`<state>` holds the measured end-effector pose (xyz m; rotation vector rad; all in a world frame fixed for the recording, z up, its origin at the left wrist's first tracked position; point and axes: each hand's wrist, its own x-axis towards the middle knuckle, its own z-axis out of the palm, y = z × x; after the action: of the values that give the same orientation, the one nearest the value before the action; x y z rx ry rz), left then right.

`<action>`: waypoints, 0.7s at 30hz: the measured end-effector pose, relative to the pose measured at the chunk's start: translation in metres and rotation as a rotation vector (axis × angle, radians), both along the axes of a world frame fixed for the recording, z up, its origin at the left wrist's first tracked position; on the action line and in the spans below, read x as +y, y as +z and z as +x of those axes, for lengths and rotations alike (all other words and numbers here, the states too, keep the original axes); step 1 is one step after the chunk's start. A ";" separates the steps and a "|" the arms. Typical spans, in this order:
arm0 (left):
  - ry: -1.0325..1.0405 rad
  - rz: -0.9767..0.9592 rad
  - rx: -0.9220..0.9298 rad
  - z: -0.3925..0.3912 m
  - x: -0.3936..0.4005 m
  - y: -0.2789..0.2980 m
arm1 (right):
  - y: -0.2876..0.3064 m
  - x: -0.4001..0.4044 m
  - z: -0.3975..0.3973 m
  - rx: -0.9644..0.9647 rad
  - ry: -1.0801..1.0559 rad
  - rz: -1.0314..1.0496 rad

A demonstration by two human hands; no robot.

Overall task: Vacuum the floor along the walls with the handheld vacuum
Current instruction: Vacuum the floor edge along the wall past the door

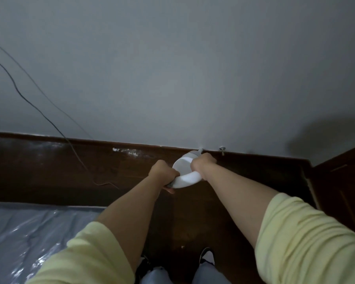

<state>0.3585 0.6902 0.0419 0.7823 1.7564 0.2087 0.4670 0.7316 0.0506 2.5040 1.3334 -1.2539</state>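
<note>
Head view, and both sets of fingers are wrapped tight: the left hand point(164, 170) curls round the rear handle end of the white handheld vacuum point(184, 173), the right hand point(203, 161) grips its body nearer the nozzle. The vacuum hangs nose-down, tip right at the seam where the dark floor point(49, 167) meets the grey wall point(172, 78). Two-handed is steady; best to keep that nozzle hugging the edge and sweep slowly left toward those white specks point(129, 152). That thin cable point(78, 156) trailing down to the floor looks like a snag risk, so steer round it.
</note>
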 end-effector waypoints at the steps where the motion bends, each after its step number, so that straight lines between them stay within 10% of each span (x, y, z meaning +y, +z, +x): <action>1: 0.006 0.002 0.000 -0.013 0.000 0.002 | 0.000 0.001 -0.012 0.019 -0.007 0.003; 21: 0.037 0.024 0.071 -0.166 -0.040 0.009 | 0.003 -0.026 -0.170 0.053 0.053 -0.027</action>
<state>0.1925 0.6507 0.0505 0.7834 1.8391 0.2290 0.2965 0.7057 0.0534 2.4171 1.3741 -1.3269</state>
